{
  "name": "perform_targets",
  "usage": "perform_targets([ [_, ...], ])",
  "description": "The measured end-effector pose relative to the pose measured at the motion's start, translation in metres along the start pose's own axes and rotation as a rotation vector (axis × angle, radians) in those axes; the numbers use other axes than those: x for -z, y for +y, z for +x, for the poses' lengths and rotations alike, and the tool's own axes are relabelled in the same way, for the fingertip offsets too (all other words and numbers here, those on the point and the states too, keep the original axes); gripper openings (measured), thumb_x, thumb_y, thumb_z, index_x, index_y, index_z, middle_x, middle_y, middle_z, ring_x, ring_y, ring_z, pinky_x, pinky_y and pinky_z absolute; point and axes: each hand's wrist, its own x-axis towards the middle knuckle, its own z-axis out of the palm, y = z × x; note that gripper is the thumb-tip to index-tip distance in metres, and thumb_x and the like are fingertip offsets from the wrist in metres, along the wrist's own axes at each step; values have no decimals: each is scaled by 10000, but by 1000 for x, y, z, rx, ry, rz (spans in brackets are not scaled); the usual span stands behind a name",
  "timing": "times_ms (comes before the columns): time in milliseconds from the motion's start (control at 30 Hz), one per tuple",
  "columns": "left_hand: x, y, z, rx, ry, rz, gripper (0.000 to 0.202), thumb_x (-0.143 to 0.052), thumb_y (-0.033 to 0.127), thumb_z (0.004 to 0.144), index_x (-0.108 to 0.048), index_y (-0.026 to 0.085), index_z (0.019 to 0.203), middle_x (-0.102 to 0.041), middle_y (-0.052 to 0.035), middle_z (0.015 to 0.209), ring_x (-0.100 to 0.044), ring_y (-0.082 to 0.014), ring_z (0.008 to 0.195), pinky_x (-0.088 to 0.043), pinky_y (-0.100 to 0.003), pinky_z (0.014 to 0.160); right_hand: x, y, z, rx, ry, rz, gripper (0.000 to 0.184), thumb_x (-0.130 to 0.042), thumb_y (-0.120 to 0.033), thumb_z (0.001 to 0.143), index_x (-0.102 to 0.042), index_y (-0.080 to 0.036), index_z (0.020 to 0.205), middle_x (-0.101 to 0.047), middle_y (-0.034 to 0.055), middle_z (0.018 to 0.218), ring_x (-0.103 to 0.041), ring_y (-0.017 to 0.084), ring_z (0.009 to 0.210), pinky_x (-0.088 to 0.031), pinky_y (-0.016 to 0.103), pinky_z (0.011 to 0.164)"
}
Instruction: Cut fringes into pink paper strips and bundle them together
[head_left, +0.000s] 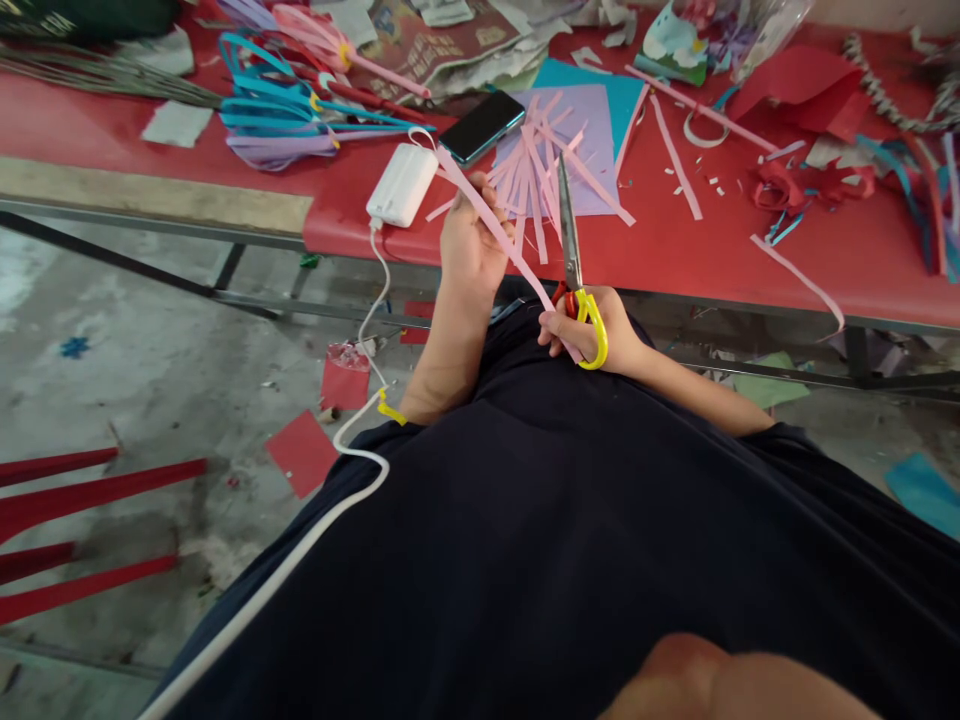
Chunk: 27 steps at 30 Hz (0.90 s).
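Observation:
A long pink paper strip (517, 262) stretches diagonally between my two hands. My left hand (478, 240) has its fingers curled around the strip's upper part, and the strip's far end sticks out past them toward a white power bank. Scissors (571, 235) with yellow and red handles rest in my right hand (606, 330), blades pointing up and away over the table edge. Thumb and fingers of that same hand also pinch the strip's lower end. Beyond the blades, a pile of narrow pink strips (536, 165) lies fanned out on a lilac paper sheet (598, 120).
The red table (720, 250) carries a phone (482, 127), the white power bank (403, 185) with its cable, blue and lilac ribbon loops (259, 95), and red paper scraps (799, 90). Red paper pieces (302, 453) lie on the concrete floor at left.

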Motion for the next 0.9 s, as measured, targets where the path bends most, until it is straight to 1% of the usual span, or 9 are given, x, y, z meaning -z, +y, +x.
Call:
perform_targets([
  [100, 5, -1, 4, -16, 29, 89, 408, -417, 78, 1046, -642, 387, 900, -772, 130, 847, -551, -143, 828, -495, -286, 795, -1, -1, 1, -7, 3, 10, 495, -878, -529, 805, -607, -183, 578, -664, 27, 530, -666, 148, 483, -497, 239, 441],
  [200, 9, -8, 0, 56, -83, 149, 391, -360, 149, 1066, -647, 368, 914, -813, 103, 1032, -627, -160, 1166, -522, -395, 1066, -1, 0, 2, 15, 2, 29, 497, -880, -531, 804, -616, -177, 574, -659, 26, 522, -664, 149, 472, -509, 245, 445],
  [300, 6, -13, -10, 160, -185, 195, 350, -342, 223, 1071, -671, 330, 1025, -821, 24, 1089, -625, -222, 1278, -525, -504, 1104, 0, 0, 3, 16, -11, 33, 497, -873, -549, 811, -644, -163, 597, -671, 32, 534, -656, 142, 465, -516, 241, 444],
  [367, 3, -14, -16, 191, -225, 255, 376, -329, 244, 1071, -694, 328, 1097, -825, -8, 1048, -643, -242, 1216, -544, -502, 1053, 2, 0, 3, 5, -23, 33, 504, -864, -568, 817, -670, -149, 617, -709, 53, 585, -656, 137, 465, -515, 239, 436],
  [467, -3, -11, -22, 183, -255, 266, 450, -300, 277, 1082, -749, 311, 1094, -805, -35, 943, -638, -215, 891, -561, -440, 894, 6, 0, 5, -2, -46, 49, 513, -855, -587, 825, -704, -134, 637, -737, 71, 629, -667, 144, 468, -520, 246, 434],
  [567, -11, -9, -26, 149, -178, 159, 475, -300, 278, 1102, -764, 259, 1000, -727, -50, 837, -551, -162, 680, -539, -357, 726, 9, 0, 7, 3, -61, 60, 503, -847, -577, 840, -725, -127, 652, -719, 63, 598, -673, 150, 466, -514, 243, 437],
  [700, -22, -11, -36, 128, -64, 5, 421, -305, 214, 1088, -687, 196, 913, -591, -35, 734, -539, -130, 600, -492, -259, 584, 10, -3, 7, -8, -76, 38, 514, -833, -597, 848, -706, -142, 644, -704, 56, 575, -659, 146, 463, -496, 240, 427],
  [800, -24, -15, -42, 123, -88, -53, 434, -269, 214, 1067, -641, 181, 844, -542, -30, 731, -548, -113, 588, -504, -241, 579, 10, -4, 6, 11, -88, 38, 524, -823, -613, 850, -708, -145, 644, -685, 51, 547, -651, 149, 455, -482, 245, 419],
  [900, -23, -19, -46, 117, -89, -54, 417, -304, 266, 1073, -577, 185, 769, -544, -36, 743, -575, -122, 604, -525, -253, 604, 9, -5, 6, 26, -77, 68, 521, -832, -611, 840, -709, -148, 636, -682, 47, 550, -650, 147, 452, -482, 249, 422],
])
